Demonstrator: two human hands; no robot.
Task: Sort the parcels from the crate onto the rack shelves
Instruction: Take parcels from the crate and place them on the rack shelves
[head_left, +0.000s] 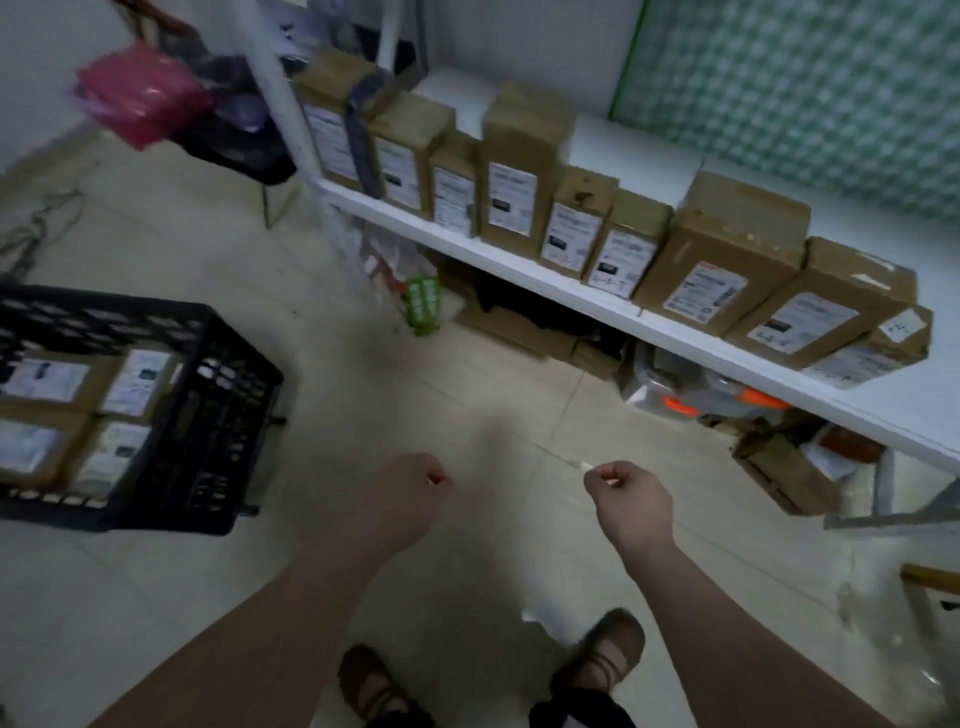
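Note:
A black plastic crate (218, 426) stands on the floor at the left and holds several brown cardboard parcels (47, 384) with white labels. A white rack shelf (519, 265) runs from centre to right and carries a row of several labelled brown parcels (511, 176) standing on edge. My left hand (405, 499) and my right hand (631, 501) hang over the floor between crate and rack, both curled into loose fists with nothing in them.
Under the shelf lie flattened cardboard (519, 327), a green packet (423, 304), plastic-wrapped items with orange parts (691, 389) and a torn box (784, 467). A pink bag (140, 98) hangs at the upper left. Cables (31, 228) trail on the tiled floor. My feet (608, 649) are below.

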